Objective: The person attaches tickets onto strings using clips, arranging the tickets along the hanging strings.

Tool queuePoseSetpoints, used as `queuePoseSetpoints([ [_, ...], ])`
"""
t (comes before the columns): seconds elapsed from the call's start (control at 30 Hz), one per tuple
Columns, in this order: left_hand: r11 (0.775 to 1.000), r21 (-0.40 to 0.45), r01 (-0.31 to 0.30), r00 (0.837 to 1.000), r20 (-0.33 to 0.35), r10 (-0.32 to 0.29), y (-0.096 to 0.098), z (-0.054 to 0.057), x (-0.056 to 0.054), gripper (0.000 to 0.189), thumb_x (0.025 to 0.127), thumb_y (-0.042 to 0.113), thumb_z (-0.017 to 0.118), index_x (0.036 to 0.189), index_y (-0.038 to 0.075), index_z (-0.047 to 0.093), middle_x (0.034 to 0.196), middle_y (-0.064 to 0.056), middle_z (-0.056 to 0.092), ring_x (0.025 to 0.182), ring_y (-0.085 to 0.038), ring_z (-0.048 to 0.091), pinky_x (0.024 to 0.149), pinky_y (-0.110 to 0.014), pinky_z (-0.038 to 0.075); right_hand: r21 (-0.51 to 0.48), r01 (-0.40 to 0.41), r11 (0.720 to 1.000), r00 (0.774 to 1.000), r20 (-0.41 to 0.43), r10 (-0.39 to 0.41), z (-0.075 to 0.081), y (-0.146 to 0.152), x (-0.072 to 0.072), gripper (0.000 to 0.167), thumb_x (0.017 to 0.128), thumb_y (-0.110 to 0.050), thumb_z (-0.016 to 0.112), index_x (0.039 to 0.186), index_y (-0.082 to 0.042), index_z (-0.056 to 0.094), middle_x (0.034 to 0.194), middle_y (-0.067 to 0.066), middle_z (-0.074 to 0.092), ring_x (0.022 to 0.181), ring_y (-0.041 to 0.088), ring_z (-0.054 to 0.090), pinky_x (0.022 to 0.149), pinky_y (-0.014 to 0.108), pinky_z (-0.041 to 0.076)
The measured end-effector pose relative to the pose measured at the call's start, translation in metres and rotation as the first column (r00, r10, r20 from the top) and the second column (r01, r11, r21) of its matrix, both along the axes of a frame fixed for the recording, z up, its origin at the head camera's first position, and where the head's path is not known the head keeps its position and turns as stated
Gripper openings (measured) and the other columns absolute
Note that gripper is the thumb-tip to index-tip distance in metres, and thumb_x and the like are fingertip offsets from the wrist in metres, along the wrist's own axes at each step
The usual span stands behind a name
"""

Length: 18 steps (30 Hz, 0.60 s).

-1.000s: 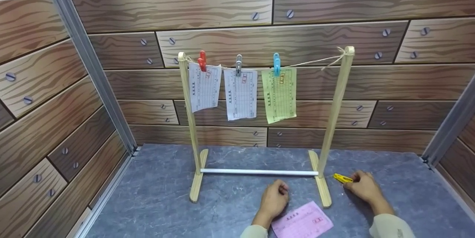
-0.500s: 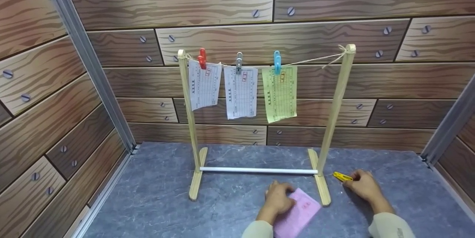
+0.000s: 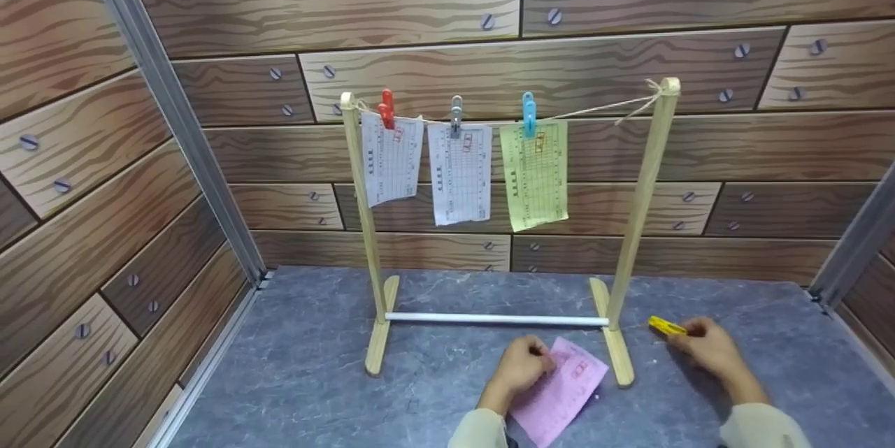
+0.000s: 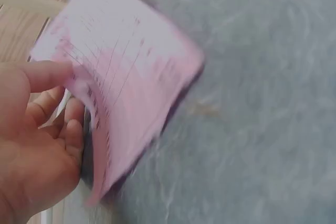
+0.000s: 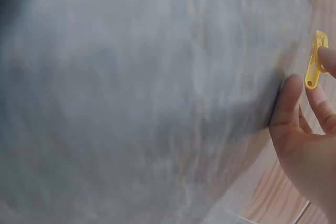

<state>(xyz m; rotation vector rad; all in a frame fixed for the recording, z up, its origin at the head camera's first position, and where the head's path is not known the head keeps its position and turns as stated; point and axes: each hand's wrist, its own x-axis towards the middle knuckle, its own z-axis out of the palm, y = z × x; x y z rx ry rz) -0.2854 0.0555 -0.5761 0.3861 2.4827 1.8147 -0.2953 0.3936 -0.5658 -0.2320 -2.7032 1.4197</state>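
Observation:
My left hand (image 3: pixel 521 366) pinches a pink printed slip (image 3: pixel 563 392) by its left edge, thumb on its printed face. In the left wrist view the slip (image 4: pixel 131 77) curves up from the grey tabletop. Off to the right, my right hand (image 3: pixel 717 353) holds a yellow clothespin (image 3: pixel 666 326) between thumb and finger, close above the table. The right wrist view shows the same clothespin (image 5: pixel 315 64) at its right edge. Both hands are in front of a wooden stand with a string (image 3: pixel 601 107) tied across its top.
From the string hang a white slip (image 3: pixel 391 161) under a red clip (image 3: pixel 386 110), another white slip (image 3: pixel 461 175) under a grey clip (image 3: pixel 456 117), and a green slip (image 3: pixel 537 179) under a blue clip (image 3: pixel 529 114). A white rod (image 3: pixel 496 319) joins the stand's wooden feet (image 3: pixel 612 336).
My left hand has taken hold of the pink slip, which was flat on the table, and has lifted and turned it. The right hand keeps its hold on the yellow clothespin.

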Motion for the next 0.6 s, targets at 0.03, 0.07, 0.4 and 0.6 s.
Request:
queuePoseSetpoints([
  [0.03,1.0,0.025,-0.001,1.0,0.011,0.0,0.001,0.0,0.0,0.014,0.077,-0.002,0.069,0.076,0.009,0.06,0.068,0.007,0.052,0.061,-0.006,0.048,0.056,-0.022,0.04,-0.035,0.008,0.999,1.0,0.01,-0.007,0.001,0.003,0.001,0.042,0.09,-0.01,0.066,0.116,0.017,0.047,0.105,0.028,0.056,0.082,0.023,0.059,0.066,0.032,0.053],
  [0.07,0.999,0.038,-0.003,1.0,0.016,0.003,0.002,0.001,0.0,0.014,0.078,-0.002,0.068,0.076,0.009,0.059,0.068,0.007,0.052,0.061,-0.006,0.048,0.055,-0.022,0.04,-0.061,0.015,0.998,1.0,0.023,-0.013,0.002,0.005,0.002,0.043,0.09,-0.009,0.066,0.118,0.016,0.046,0.108,0.027,0.055,0.082,0.02,0.058,0.065,0.031,0.054],
  [0.4,0.998,0.049,-0.025,0.999,-0.038,0.027,0.006,0.005,0.003,0.013,0.081,-0.002,0.067,0.076,0.008,0.06,0.071,0.006,0.052,0.065,-0.007,0.048,0.061,-0.025,0.043,-0.444,0.034,0.895,0.997,0.073,-0.002,0.016,0.02,0.023,0.048,0.094,-0.001,0.065,0.129,0.017,0.038,0.1,0.009,0.063,0.081,0.014,0.068,0.075,0.034,0.059],
  [0.6,0.997,0.038,-0.06,0.997,-0.052,0.062,0.004,0.005,0.003,0.01,0.078,-0.003,0.066,0.075,0.006,0.062,0.067,0.007,0.054,0.062,-0.006,0.049,0.058,-0.024,0.045,-0.594,0.019,0.804,0.999,0.042,0.008,0.03,0.019,0.037,0.024,0.094,0.003,0.062,0.117,0.002,0.054,0.089,0.003,0.067,0.078,0.019,0.071,0.071,0.033,0.059],
])
